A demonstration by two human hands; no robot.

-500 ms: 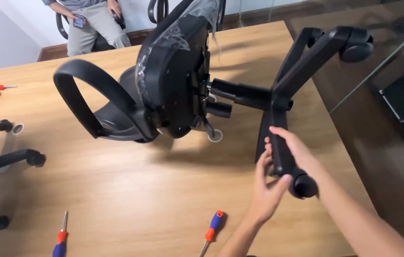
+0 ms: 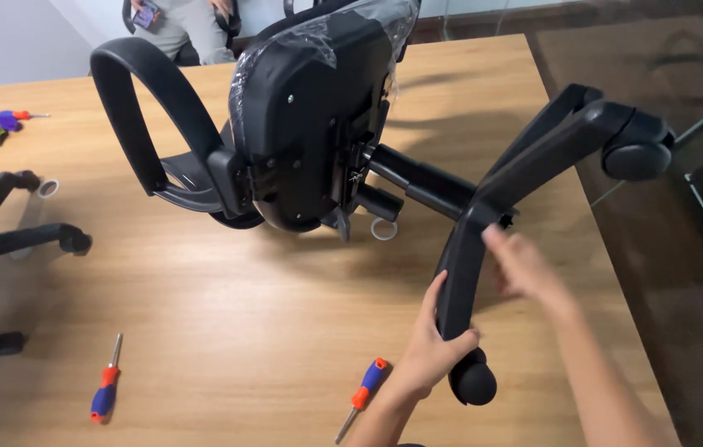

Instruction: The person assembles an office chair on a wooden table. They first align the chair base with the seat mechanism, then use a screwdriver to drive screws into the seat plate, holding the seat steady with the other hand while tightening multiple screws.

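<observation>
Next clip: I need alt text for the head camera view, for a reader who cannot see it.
A person's left hand grips one leg of a black office chair base lying on its side on a wooden table, while the blurred right hand hovers by the hub. The seat faces the camera underside first, with two screwdrivers nearby.

**Hands splitting on the base leg**

Left hand is now gripping the near leg of the chair base just above the caster; half a second ago both hands were bunched together at that leg's lower end. Right hand is lifting off and moving up toward the hub, motion-blurred, no longer clearly touching the leg. Camera is shifting closer and left, so the seat is filling more of the view.
</observation>
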